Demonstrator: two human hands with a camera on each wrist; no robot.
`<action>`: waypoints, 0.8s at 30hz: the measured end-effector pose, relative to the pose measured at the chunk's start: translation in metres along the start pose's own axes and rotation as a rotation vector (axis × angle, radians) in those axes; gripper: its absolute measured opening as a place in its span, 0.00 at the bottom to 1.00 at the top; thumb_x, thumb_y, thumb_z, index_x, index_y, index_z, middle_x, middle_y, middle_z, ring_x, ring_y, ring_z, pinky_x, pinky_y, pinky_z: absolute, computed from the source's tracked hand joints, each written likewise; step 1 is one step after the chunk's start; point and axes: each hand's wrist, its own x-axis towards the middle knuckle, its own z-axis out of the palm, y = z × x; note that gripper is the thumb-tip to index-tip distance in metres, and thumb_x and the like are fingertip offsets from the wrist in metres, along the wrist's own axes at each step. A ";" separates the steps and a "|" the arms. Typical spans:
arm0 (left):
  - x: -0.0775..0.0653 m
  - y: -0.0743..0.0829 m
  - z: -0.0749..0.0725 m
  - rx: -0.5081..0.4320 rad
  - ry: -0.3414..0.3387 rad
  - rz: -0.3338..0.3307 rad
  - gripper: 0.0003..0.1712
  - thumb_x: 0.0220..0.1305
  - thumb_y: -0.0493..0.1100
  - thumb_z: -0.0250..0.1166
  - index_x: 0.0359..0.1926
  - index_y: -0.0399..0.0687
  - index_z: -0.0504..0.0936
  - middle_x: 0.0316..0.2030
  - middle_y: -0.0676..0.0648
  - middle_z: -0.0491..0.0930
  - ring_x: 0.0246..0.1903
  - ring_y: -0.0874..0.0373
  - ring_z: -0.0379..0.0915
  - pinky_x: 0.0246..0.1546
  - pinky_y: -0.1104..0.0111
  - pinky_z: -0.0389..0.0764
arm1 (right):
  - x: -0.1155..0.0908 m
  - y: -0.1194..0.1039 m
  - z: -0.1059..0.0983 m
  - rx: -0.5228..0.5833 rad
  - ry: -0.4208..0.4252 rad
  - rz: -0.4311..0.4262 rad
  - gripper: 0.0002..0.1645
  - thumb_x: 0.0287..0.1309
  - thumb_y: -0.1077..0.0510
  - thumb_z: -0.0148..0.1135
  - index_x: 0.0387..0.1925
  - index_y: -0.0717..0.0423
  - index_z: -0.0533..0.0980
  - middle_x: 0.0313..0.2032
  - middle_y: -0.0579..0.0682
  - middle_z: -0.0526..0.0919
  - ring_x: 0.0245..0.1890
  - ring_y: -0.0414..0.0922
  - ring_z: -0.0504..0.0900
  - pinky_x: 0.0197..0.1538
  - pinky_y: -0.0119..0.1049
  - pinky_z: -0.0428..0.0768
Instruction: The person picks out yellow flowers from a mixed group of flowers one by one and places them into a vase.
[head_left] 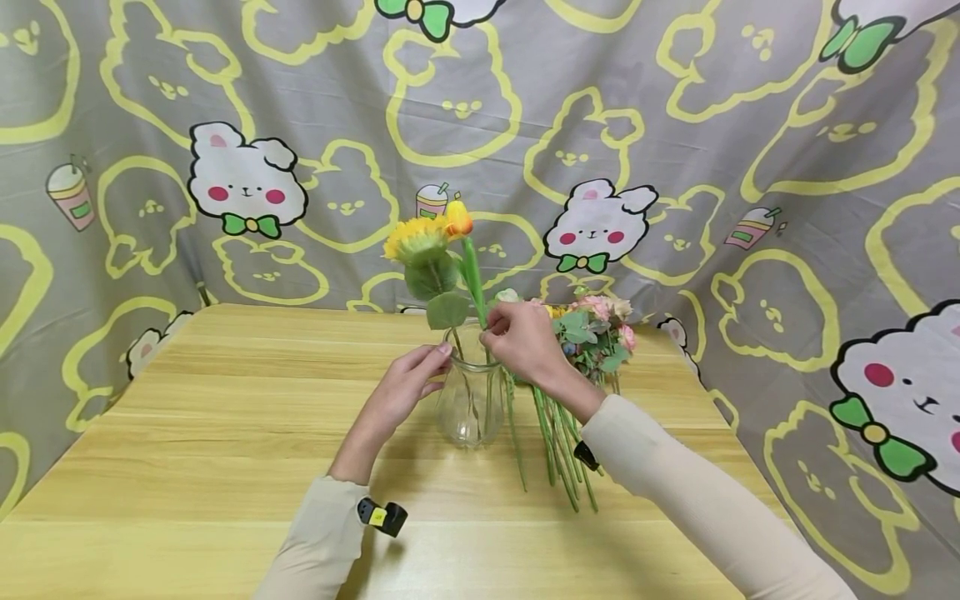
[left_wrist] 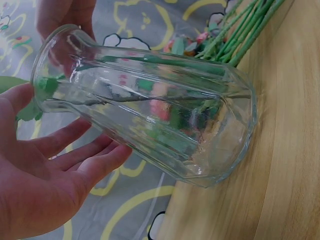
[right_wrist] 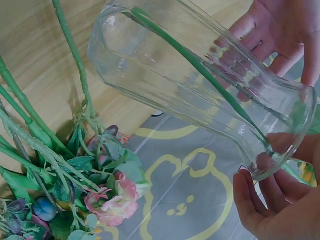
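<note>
A clear glass vase (head_left: 468,412) stands upright on the wooden table. My left hand (head_left: 403,383) steadies it from the left, thumb at the rim and fingers fairly straight along its neck (left_wrist: 75,95). At the opposite side of the rim, my right hand (head_left: 527,340) pinches the green stem of an orange-yellow tulip (head_left: 459,219). That stem (right_wrist: 200,70) runs down inside the glass nearly to the base. Also in the vase is a yellow sunflower (head_left: 415,237), its head leaning left, beside round green leaves (head_left: 447,309) on a thin brown stem.
Right of the vase lies a bunch of flowers (head_left: 596,329), pink blooms toward the back and long green stems (head_left: 558,446) pointing forward. A patterned grey cloth (head_left: 337,108) hangs around the back and sides of the table (head_left: 225,467).
</note>
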 end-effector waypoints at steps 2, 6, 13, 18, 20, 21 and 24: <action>0.000 0.000 0.000 0.000 0.003 -0.004 0.35 0.76 0.63 0.53 0.65 0.39 0.75 0.62 0.38 0.74 0.67 0.44 0.70 0.68 0.53 0.76 | 0.000 0.000 0.000 -0.020 -0.002 -0.015 0.03 0.57 0.62 0.69 0.33 0.58 0.86 0.32 0.53 0.90 0.33 0.49 0.88 0.37 0.43 0.88; 0.000 0.000 0.001 -0.001 0.007 -0.008 0.35 0.76 0.63 0.53 0.65 0.38 0.75 0.62 0.37 0.74 0.67 0.43 0.69 0.68 0.53 0.76 | -0.001 0.000 0.001 -0.049 -0.004 -0.035 0.02 0.57 0.62 0.69 0.32 0.57 0.86 0.32 0.53 0.90 0.33 0.49 0.87 0.38 0.43 0.87; 0.000 0.000 0.001 -0.006 0.008 -0.010 0.35 0.76 0.63 0.53 0.65 0.37 0.74 0.61 0.37 0.74 0.68 0.39 0.68 0.68 0.53 0.76 | -0.002 -0.001 0.001 -0.072 -0.008 -0.051 0.03 0.57 0.62 0.69 0.32 0.57 0.87 0.32 0.52 0.89 0.34 0.49 0.86 0.39 0.44 0.87; 0.001 -0.001 0.001 0.001 0.015 -0.008 0.35 0.76 0.62 0.53 0.65 0.36 0.74 0.62 0.36 0.74 0.68 0.40 0.69 0.68 0.55 0.77 | -0.002 -0.001 0.002 -0.066 -0.012 -0.048 0.03 0.58 0.62 0.69 0.33 0.57 0.87 0.32 0.53 0.89 0.34 0.49 0.87 0.39 0.44 0.87; 0.001 -0.001 0.001 0.000 0.014 -0.003 0.36 0.77 0.62 0.53 0.66 0.36 0.73 0.62 0.35 0.74 0.68 0.39 0.68 0.67 0.54 0.77 | -0.002 -0.001 0.002 -0.061 -0.014 -0.042 0.03 0.58 0.62 0.70 0.33 0.58 0.87 0.32 0.53 0.89 0.34 0.49 0.87 0.39 0.43 0.88; 0.001 -0.001 0.001 -0.003 0.017 -0.006 0.35 0.76 0.62 0.54 0.66 0.36 0.73 0.63 0.36 0.74 0.68 0.39 0.68 0.67 0.55 0.77 | -0.002 -0.001 0.002 -0.060 -0.013 -0.041 0.03 0.58 0.62 0.70 0.33 0.58 0.87 0.32 0.53 0.89 0.34 0.49 0.87 0.39 0.43 0.88; 0.001 -0.001 0.001 -0.004 0.019 -0.006 0.35 0.76 0.62 0.54 0.65 0.37 0.74 0.63 0.36 0.74 0.68 0.39 0.68 0.67 0.55 0.78 | -0.002 -0.001 0.002 -0.059 -0.009 -0.046 0.03 0.58 0.63 0.70 0.33 0.58 0.87 0.32 0.53 0.89 0.35 0.49 0.87 0.40 0.44 0.88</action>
